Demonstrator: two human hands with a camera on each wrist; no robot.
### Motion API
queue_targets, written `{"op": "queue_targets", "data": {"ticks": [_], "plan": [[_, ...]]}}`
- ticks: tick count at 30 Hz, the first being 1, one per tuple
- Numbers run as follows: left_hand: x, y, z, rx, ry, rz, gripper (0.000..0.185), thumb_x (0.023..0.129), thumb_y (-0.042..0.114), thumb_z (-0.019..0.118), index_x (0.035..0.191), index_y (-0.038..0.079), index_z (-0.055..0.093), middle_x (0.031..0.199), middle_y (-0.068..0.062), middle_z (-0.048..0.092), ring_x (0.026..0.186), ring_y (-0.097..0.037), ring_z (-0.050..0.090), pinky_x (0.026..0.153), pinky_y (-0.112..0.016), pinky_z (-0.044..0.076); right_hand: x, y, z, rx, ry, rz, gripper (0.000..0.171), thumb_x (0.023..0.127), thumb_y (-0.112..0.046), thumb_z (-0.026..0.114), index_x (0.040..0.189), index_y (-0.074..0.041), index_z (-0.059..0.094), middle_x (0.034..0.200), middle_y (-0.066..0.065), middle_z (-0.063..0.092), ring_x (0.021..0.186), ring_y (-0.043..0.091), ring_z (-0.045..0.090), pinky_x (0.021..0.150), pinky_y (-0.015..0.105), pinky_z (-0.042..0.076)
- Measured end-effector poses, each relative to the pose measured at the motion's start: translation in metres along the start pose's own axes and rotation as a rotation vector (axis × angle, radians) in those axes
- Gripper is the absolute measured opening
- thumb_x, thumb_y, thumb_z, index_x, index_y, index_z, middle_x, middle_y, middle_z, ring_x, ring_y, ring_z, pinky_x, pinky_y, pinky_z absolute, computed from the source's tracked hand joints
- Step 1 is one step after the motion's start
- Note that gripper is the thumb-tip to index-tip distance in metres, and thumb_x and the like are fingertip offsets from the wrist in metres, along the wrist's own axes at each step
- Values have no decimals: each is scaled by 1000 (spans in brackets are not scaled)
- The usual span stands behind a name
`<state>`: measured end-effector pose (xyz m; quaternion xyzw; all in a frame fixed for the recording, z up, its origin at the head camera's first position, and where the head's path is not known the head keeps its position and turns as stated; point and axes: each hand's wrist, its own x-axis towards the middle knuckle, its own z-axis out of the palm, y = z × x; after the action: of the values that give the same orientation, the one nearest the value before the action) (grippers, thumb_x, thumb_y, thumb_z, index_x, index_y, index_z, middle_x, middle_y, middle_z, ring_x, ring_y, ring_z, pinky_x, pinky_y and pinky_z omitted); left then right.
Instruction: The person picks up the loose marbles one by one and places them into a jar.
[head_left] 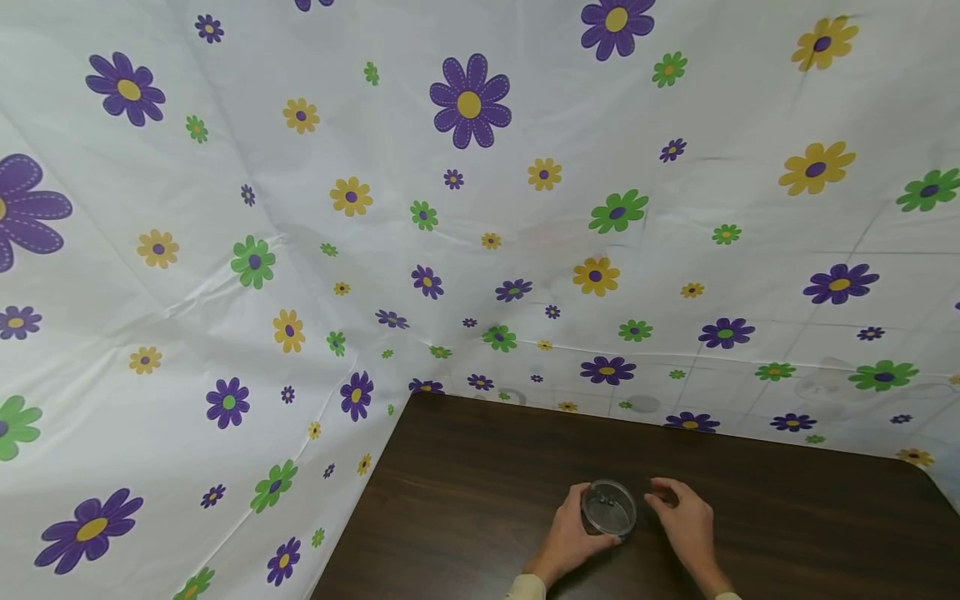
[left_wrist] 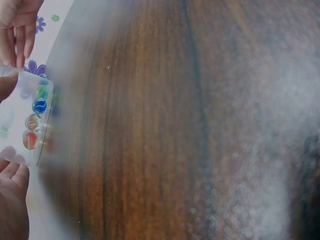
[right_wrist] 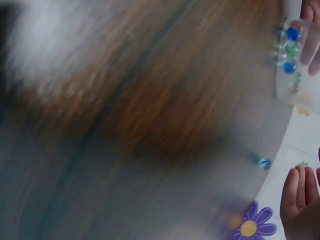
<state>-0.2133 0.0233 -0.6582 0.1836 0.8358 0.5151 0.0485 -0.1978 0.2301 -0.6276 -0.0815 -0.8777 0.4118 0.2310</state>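
A clear jar (head_left: 608, 507) of marbles (left_wrist: 39, 105) is held upright on the near table (head_left: 465, 500) by the left hand (head_left: 572, 537); the right hand (head_left: 684, 521) hovers just right, fingers (head_left: 660, 498) loosely curled, nothing held.

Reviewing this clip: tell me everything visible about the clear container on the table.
The clear container is a small, round, see-through cup, plastic or glass by its look, standing upright on the dark wooden table near its front edge. Coloured marbles lie at its bottom: green, blue and reddish ones show in the left wrist view. The left hand grips its side; the right hand sits close beside it, and contact cannot be told.
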Motion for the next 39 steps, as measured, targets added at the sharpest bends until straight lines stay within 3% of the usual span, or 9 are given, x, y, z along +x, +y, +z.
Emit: {"op": "queue_targets", "data": {"ticks": [3, 6, 10, 14, 18, 23, 28, 39], "plan": [[1, 0, 0, 2, 8, -2, 79, 77, 33, 94, 140, 23, 48, 137, 1, 61, 122, -12, 57, 98, -34, 48, 2, 6, -3, -41, -28, 4, 28, 79, 2, 86, 105, 5, 74, 98, 21, 74, 85, 35, 73, 65, 28, 56], [2, 0, 0, 8, 10, 0, 79, 77, 33, 94, 140, 22, 48, 137, 0, 61, 122, -13, 58, 98, -35, 48, 4, 10, -5, -60, -73, 9, 32, 81, 0, 85, 110, 8, 72, 103, 26, 72, 88, 39, 72, 69, 42, 58], [2, 0, -1, 16, 9, 1, 79, 77, 33, 94, 140, 22, 48, 137, -1, 61, 122, -13, 58, 98, -35, 49, 7, 14, -5, -86, -148, 25, 39, 83, -1, 83, 116, 12, 68, 111, 32, 68, 93, 43, 70, 81, 55, 54], [1, 0, 0, 12, 10, 11, 79, 77, 34, 94, 140, 23, 48, 137, 0, 61, 122, -12, 58, 98, -34, 49, 11, 16, -4, -125, -226, 43, 41, 86, 1, 79, 121, 15, 64, 119, 37, 64, 108, 52, 63, 92, 63, 48], [0, -2, 0, 9, 8, 21, 78, 78, 34, 94, 140, 22, 49, 136, 0, 61, 122, -13, 58, 97, -34, 49, 16, 16, -1, -174, -255, 33, 39, 85, 3, 78, 120, 15, 64, 119, 38, 63, 112, 54, 60, 92, 64, 47], [0, -4, 1, 9, 5, 21, 79, 78, 35, 94, 141, 20, 49, 137, 0, 61, 122, -13, 58, 97, -34, 49, 21, 15, 4, -218, -296, 18, 31, 86, 4, 77, 115, 13, 68, 108, 30, 67, 99, 47, 65, 82, 59, 52], [1, -4, 2, 5, 7, 18, 80, 77, 35, 94, 141, 18, 49, 137, 1, 61, 122, -12, 58, 98, -34, 49, 25, 14, 6, -254, -346, 11, 25, 87, 4, 75, 110, 11, 69, 105, 27, 66, 100, 49, 63, 84, 62, 49], [1, -2, 1, -18, 5, 3, 79, 77, 31, 95, 141, 19, 50, 137, 4, 61, 123, -11, 57, 99, -34, 48, 21, 17, 8, -245, -326, -32, 16, 86, 7, 73, 101, 10, 71, 99, 24, 66, 98, 50, 63, 85, 63, 48]]}}
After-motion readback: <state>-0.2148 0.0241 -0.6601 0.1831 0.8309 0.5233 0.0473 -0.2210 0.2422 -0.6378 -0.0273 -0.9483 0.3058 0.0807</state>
